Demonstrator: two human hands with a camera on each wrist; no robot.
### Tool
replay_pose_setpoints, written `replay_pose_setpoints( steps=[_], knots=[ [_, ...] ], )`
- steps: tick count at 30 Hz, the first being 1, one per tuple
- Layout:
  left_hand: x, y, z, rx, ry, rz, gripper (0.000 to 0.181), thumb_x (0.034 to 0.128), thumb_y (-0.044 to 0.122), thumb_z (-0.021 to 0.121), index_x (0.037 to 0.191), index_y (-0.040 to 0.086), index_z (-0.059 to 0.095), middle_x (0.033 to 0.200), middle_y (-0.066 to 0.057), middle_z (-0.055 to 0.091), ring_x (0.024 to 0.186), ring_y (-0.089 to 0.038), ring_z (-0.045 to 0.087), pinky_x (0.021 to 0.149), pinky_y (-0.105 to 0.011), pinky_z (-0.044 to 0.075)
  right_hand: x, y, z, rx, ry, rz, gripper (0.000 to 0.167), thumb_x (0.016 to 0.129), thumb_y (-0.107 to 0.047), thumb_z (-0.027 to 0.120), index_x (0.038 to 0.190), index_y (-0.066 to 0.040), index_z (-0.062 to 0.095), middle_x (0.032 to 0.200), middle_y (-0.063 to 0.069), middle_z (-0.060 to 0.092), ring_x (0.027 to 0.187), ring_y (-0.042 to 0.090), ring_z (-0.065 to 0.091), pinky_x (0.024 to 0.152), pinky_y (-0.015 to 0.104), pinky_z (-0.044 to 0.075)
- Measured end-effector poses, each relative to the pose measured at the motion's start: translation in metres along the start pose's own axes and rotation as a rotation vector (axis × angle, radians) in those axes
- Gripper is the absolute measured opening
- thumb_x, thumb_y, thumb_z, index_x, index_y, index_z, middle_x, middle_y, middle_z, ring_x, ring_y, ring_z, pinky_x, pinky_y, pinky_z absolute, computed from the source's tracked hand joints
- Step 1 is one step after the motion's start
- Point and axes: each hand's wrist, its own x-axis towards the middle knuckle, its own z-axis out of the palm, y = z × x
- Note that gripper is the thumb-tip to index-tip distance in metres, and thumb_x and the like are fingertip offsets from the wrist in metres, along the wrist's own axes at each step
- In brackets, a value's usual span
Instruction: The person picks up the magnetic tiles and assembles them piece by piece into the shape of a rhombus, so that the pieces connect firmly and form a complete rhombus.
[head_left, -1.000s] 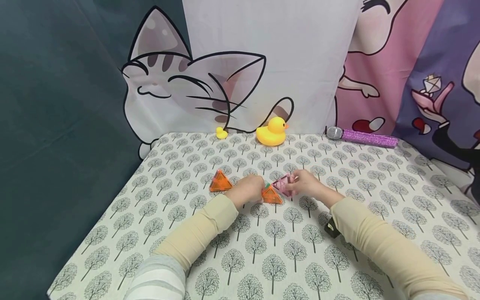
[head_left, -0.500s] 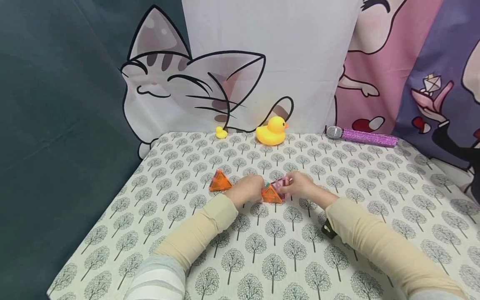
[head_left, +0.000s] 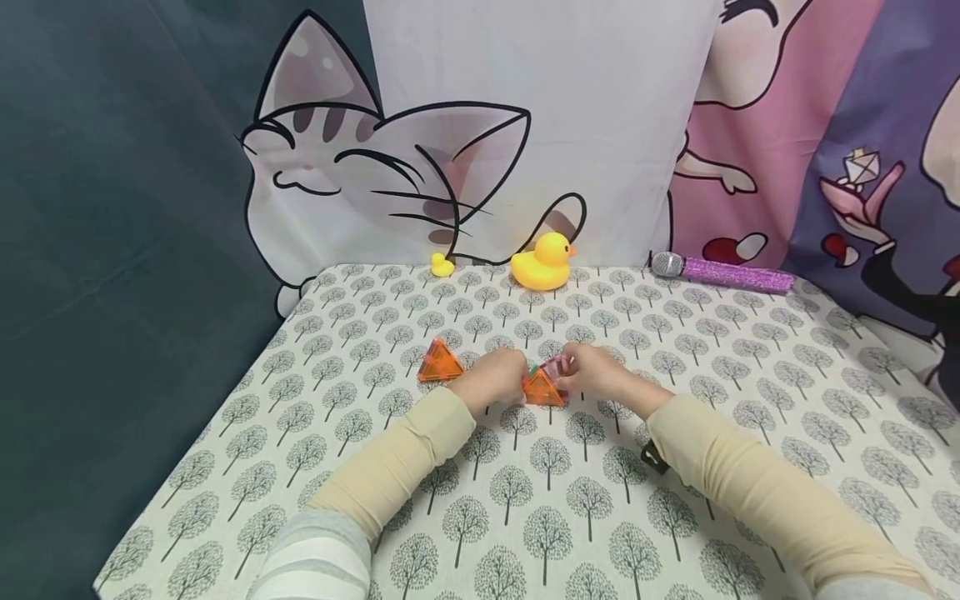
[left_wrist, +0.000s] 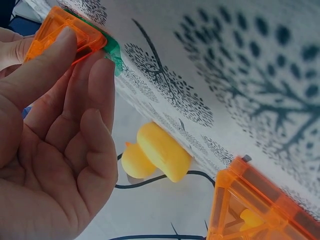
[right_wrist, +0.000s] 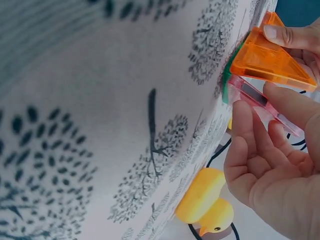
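In the head view my left hand (head_left: 495, 375) pinches an orange triangular magnetic tile (head_left: 543, 390), thumb on its face in the left wrist view. The orange tile stands tilted on a green tile (right_wrist: 226, 85) that lies flat on the cloth. My right hand (head_left: 596, 372) pinches a pink translucent magnetic tile (right_wrist: 260, 102) between thumb and fingers. The pink tile leans beside the orange one, its lower edge at the green tile. Part of the pink tile is hidden by the right fingers. An orange pyramid-like shape of tiles (head_left: 440, 362) stands left of my left hand.
A large yellow rubber duck (head_left: 543, 262) and a small one (head_left: 442, 266) sit along the far edge. A purple glittery microphone (head_left: 731, 273) lies at the back right. Tree-print cloth (head_left: 525, 500) covers the table, and a cartoon curtain (head_left: 450, 67) hangs behind.
My right hand has moved slightly left, bringing the pink tile in against the orange tile and turning it steeper. My left hand and the orange tile have stayed in place.
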Motion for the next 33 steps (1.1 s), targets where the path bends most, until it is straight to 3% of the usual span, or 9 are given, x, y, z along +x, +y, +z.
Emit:
replay_pose_setpoints(
  steps=[13, 20, 28, 31, 33],
  knots=[
    [0.002, -0.002, 0.0, -0.016, -0.011, -0.009, 0.04, 0.0678, 0.017, 0.074, 0.049, 0.014, 0.039, 0.045, 0.005, 0.03, 0.045, -0.01, 0.031, 0.042, -0.021, 0.028, -0.005, 0.001, -0.003, 0.02, -0.06, -0.066, 0.017, 0.071, -0.002, 0.066, 0.081, -0.005, 0.052, 0.083, 0.011, 0.064, 0.072, 0.02, 0.06, 0.061, 0.03, 0.048],
    [0.002, -0.002, -0.001, -0.02, 0.001, -0.011, 0.029, 0.0662, 0.017, 0.075, 0.052, 0.013, 0.05, 0.05, 0.005, 0.044, 0.051, -0.011, 0.039, 0.046, -0.022, 0.035, -0.006, 0.002, -0.006, 0.002, -0.068, -0.075, 0.018, 0.072, -0.004, 0.066, 0.083, -0.004, 0.053, 0.085, 0.012, 0.064, 0.074, 0.021, 0.06, 0.064, 0.032, 0.048],
    [0.001, -0.004, -0.001, -0.027, 0.001, -0.012, 0.03, 0.0671, 0.017, 0.074, 0.051, 0.012, 0.05, 0.048, 0.003, 0.041, 0.048, -0.011, 0.036, 0.043, -0.022, 0.033, -0.007, 0.002, -0.005, 0.0, -0.091, -0.095, 0.022, 0.071, -0.007, 0.068, 0.086, -0.004, 0.053, 0.083, 0.008, 0.065, 0.075, 0.019, 0.06, 0.07, 0.038, 0.046],
    [-0.002, -0.009, -0.002, -0.03, 0.011, -0.003, 0.012, 0.0675, 0.017, 0.074, 0.066, 0.01, 0.064, 0.065, 0.004, 0.057, 0.059, -0.011, 0.049, 0.054, -0.024, 0.043, -0.007, 0.001, -0.005, -0.013, -0.094, -0.103, 0.022, 0.071, -0.008, 0.068, 0.086, -0.005, 0.053, 0.082, 0.007, 0.065, 0.074, 0.018, 0.06, 0.077, 0.044, 0.041],
    [-0.005, -0.014, -0.005, -0.034, 0.028, -0.008, 0.017, 0.0687, 0.017, 0.073, 0.083, 0.01, 0.068, 0.083, 0.002, 0.063, 0.073, -0.013, 0.056, 0.066, -0.028, 0.046, -0.007, 0.001, -0.005, -0.009, -0.098, -0.101, 0.022, 0.071, -0.008, 0.068, 0.087, -0.005, 0.053, 0.081, 0.006, 0.065, 0.073, 0.017, 0.06, 0.077, 0.044, 0.041]
  ],
)
